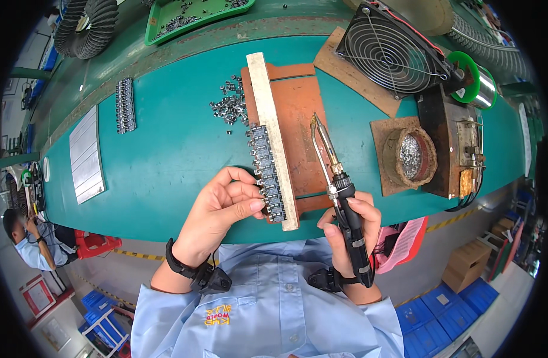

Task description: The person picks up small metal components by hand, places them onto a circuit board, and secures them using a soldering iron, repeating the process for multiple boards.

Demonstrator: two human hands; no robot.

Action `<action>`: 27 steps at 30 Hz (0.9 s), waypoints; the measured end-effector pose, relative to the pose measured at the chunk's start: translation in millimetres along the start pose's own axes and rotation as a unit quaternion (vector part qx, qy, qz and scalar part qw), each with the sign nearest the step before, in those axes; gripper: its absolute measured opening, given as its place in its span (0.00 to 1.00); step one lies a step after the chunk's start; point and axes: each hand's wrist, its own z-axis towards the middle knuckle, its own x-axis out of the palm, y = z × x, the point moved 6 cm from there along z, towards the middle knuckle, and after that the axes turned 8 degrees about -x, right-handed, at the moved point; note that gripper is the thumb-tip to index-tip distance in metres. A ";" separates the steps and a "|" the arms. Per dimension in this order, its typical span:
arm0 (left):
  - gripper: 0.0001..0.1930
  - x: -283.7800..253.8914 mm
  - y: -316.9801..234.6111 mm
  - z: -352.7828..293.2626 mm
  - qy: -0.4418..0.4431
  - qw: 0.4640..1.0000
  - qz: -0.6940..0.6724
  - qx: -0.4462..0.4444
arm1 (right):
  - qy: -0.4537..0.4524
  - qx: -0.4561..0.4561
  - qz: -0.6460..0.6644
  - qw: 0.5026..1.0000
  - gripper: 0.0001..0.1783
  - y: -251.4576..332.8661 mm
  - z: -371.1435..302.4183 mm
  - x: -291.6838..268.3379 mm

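Observation:
My right hand [351, 230] is wrapped round a black soldering iron [350, 224] with a thin metal tube beside its tip. The tip points away from me, over a reddish-brown board [298, 113]. A pale wooden bar [268, 119] runs along that board. Against the bar's left side sits a row of small black components [267, 170] with metal tabs. My left hand [223, 206] is closed, thumb and fingertips pinching at the row's left edge near its lower end. Whatever lies between those fingertips is too small to make out. Loose small metal parts [229, 104] are heaped left of the bar.
On the green mat are another component row [125, 105] and a pale panel [86, 155]. At right stand a fan [393, 51], a solder spool [480, 83], a round pot [410, 156] and a dark box [441, 143]. A green tray [190, 21] lies beyond; a person [38, 238] is far left.

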 end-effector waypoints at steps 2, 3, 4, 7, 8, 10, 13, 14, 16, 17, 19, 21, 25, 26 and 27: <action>0.13 -0.4 0.3 0.0 -0.005 1.000 0.002 0.004 | 0.000 -0.003 0.002 1.000 0.26 0.2 -0.2 0.0; 0.13 -0.3 0.3 0.0 -0.005 1.000 0.002 0.003 | -0.001 -0.002 0.002 1.000 0.26 0.0 -0.5 -0.4; 0.13 -0.1 0.3 -0.1 -0.004 1.000 0.000 0.003 | -0.001 -0.001 0.004 1.000 0.26 -0.3 -0.8 -0.6; 0.13 0.7 -0.1 0.0 -0.001 1.000 -0.003 0.002 | -0.002 0.003 0.008 1.000 0.26 -1.0 -1.7 -1.3; 0.13 0.7 -0.3 0.0 -0.002 1.000 -0.004 0.001 | -0.002 0.002 0.008 1.000 0.26 -1.1 -1.7 -1.2; 0.13 0.7 -0.6 0.0 -0.003 1.000 -0.005 0.000 | -0.003 0.000 0.008 1.000 0.26 -1.4 -1.7 -1.1; 0.13 -0.2 -1.0 -0.5 0.000 1.000 -0.004 -0.002 | 0.001 0.000 0.007 1.000 0.26 -1.3 -1.3 -1.0; 0.13 0.0 -1.2 -0.5 0.002 1.000 -0.003 -0.003 | 0.003 -0.001 0.007 1.000 0.26 -1.0 -1.0 -0.9; 0.13 0.6 -1.5 -0.5 -0.004 1.000 0.002 -0.005 | 0.002 0.000 0.007 1.000 0.26 -0.6 -0.5 -1.2; 0.13 0.6 -1.5 -0.5 -0.010 1.000 0.007 -0.006 | 0.003 0.000 0.007 1.000 0.25 -0.5 -0.4 -1.2; 0.13 0.9 -1.8 -0.3 -0.014 1.000 0.013 -0.008 | 0.003 0.000 0.006 1.000 0.25 -0.6 0.1 -1.3; 0.14 1.5 -2.1 -0.3 -0.014 1.000 0.010 -0.006 | 0.006 -0.006 0.007 1.000 0.25 -0.3 0.7 -0.9; 0.14 2.4 -2.6 0.0 -0.011 1.000 0.014 -0.007 | 0.007 -0.006 0.006 1.000 0.25 0.2 -0.1 -1.3; 0.14 2.6 -2.6 0.1 -0.010 1.000 0.016 -0.007 | 0.007 -0.005 0.005 1.000 0.25 0.1 -0.2 -1.3; 0.14 2.8 -2.7 0.1 -0.010 1.000 0.017 -0.007 | 0.007 -0.005 0.006 1.000 0.25 0.1 -0.3 -1.5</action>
